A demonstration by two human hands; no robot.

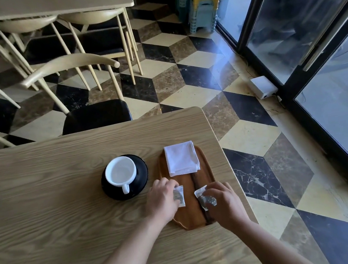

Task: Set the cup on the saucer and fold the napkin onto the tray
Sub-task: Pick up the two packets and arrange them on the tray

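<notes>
Café table [46, 188], mid-frame: cup [120, 170] on saucer [141, 165], folded napkin [181, 158] on tray [188, 184]; below, left hand [162, 199] pinches a sachet [179, 195], right hand [223, 202] a second sachet [206, 198], seemingly to dress the tray.

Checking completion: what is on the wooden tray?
Folded white napkin at the far end; left hand pinches the left packet, right hand the right packet, nearer. Anything beneath the napkin is hidden.

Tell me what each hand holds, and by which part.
Left hand pinches a small white sachet by its left edge; right hand pinches a second sachet by its right edge, both over the tray.
</notes>
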